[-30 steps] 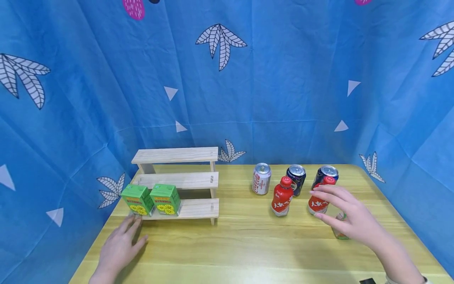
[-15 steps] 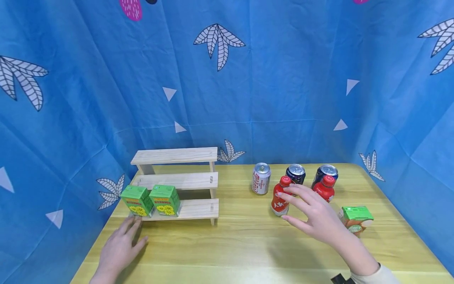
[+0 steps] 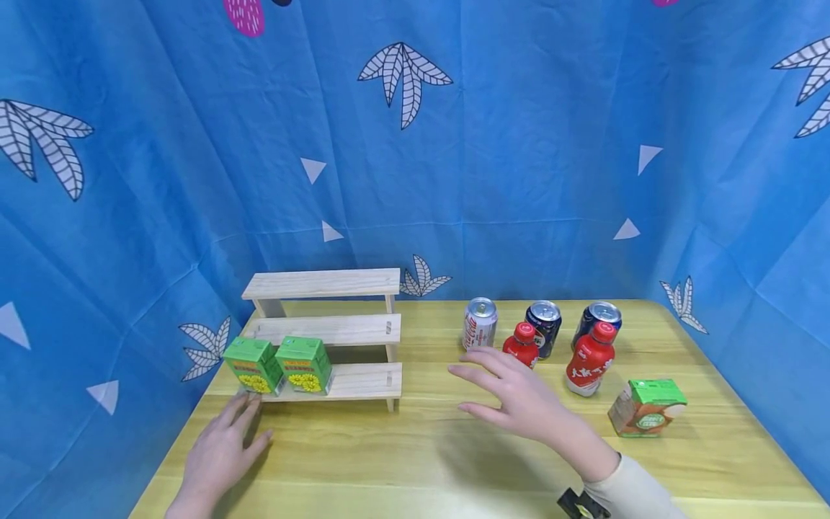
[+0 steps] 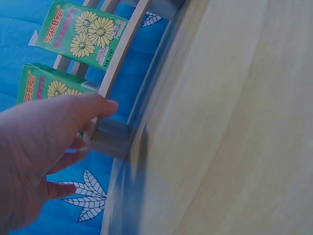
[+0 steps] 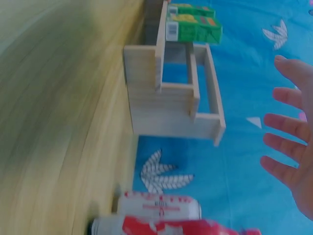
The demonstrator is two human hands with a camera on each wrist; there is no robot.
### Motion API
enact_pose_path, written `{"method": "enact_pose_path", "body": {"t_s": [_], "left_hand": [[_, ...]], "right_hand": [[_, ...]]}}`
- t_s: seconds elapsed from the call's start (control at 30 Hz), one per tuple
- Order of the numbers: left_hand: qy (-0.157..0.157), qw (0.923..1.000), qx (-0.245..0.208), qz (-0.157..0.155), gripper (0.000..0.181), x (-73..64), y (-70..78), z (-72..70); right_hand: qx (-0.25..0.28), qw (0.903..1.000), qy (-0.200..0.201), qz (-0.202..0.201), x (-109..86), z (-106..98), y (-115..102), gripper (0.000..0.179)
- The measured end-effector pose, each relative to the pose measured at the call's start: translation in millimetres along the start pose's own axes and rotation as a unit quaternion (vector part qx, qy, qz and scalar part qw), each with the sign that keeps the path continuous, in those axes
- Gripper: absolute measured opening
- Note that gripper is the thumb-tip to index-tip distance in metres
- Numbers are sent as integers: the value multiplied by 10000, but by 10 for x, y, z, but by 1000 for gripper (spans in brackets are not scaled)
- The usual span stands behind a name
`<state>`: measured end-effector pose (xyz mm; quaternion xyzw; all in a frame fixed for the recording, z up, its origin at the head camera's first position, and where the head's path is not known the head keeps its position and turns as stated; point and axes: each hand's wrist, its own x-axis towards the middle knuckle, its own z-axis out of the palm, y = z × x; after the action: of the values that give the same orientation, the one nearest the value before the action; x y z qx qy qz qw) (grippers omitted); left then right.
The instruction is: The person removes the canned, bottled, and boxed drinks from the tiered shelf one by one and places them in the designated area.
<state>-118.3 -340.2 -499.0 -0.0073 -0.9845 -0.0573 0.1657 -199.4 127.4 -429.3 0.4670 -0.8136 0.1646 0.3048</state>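
My left hand (image 3: 217, 450) is at the left front corner of a three-step wooden shelf (image 3: 363, 382), fingertips right at its lowest board and thumb held apart. In the left wrist view the left hand (image 4: 54, 137) overlaps the shelf's end. Two green drink cartons (image 3: 253, 366) with yellow flowers stand side by side on the lowest step. With fingers spread and nothing in them, my right hand (image 3: 519, 396) hovers over the table, in front of a red bottle (image 3: 521, 348) that it partly covers in the head view.
A silver-white cola can (image 3: 480, 323) and two dark blue cans (image 3: 543, 328) stand at the back right. Nearer are another red bottle (image 3: 590, 360) and a green-topped carton (image 3: 648, 409). Blue patterned cloth (image 3: 519, 144) hangs round the wooden table (image 3: 376, 461).
My right hand has moved left from beside the green-topped carton, past the red bottles, uncovering the carton and the right bottle. The left hand has stayed at the shelf corner.
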Motion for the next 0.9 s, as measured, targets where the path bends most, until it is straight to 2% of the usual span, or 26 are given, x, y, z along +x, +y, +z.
{"method": "enact_pose_path", "body": {"t_s": [0.3, 0.6, 0.77, 0.9], "left_hand": [[153, 9999, 33, 66, 68, -11, -9, 8], [-88, 9999, 45, -16, 68, -4, 4, -17], [-86, 9999, 87, -17, 69, -4, 5, -19], [-141, 9998, 130, -23, 70, 1, 8, -15]], "right_hand": [[340, 9988, 82, -336, 304, 233, -115, 48], [259, 9978, 177, -579, 588, 450, -218, 53], [324, 9960, 325, -770, 745, 571, -243, 52], [399, 9955, 297, -809, 862, 656, -275, 55]]}}
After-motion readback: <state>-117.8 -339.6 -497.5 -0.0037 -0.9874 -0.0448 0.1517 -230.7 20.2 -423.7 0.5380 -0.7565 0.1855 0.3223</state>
